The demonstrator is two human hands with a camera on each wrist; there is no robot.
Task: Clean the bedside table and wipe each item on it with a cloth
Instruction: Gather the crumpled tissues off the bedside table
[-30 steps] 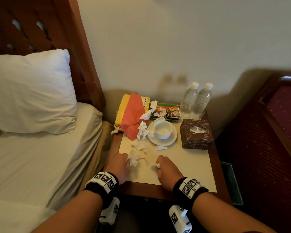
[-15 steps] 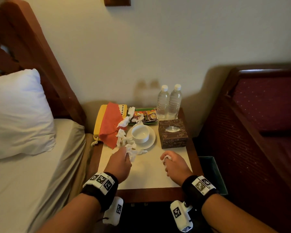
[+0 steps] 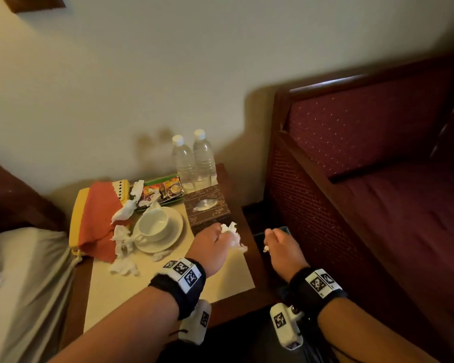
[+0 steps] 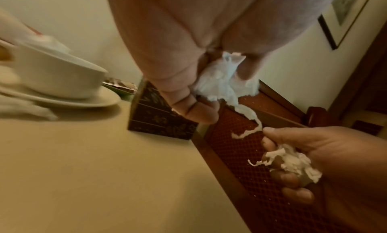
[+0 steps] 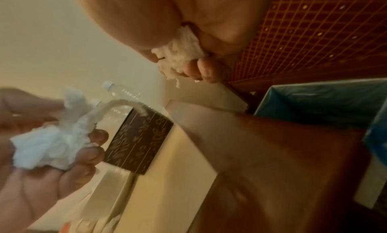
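The orange cloth (image 3: 100,218) lies draped over the yellow phone (image 3: 77,218) at the bench's (image 3: 168,279) back left, beside the cup (image 3: 154,224) on its saucer (image 3: 173,234). The left hand (image 3: 212,244) grips a crumpled tissue (image 3: 232,235) over the bench's right edge; the right hand (image 3: 283,247) clutches a smaller tissue scrap (image 4: 293,162) above the bin (image 5: 318,100).

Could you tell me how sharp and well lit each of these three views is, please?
Head view: dim and warm, bottles cast wall shadows, edges bowed. Left wrist view: cup smeared by motion blur, tissue box clearer. Right wrist view: soft all over, bin and table edge blurred.
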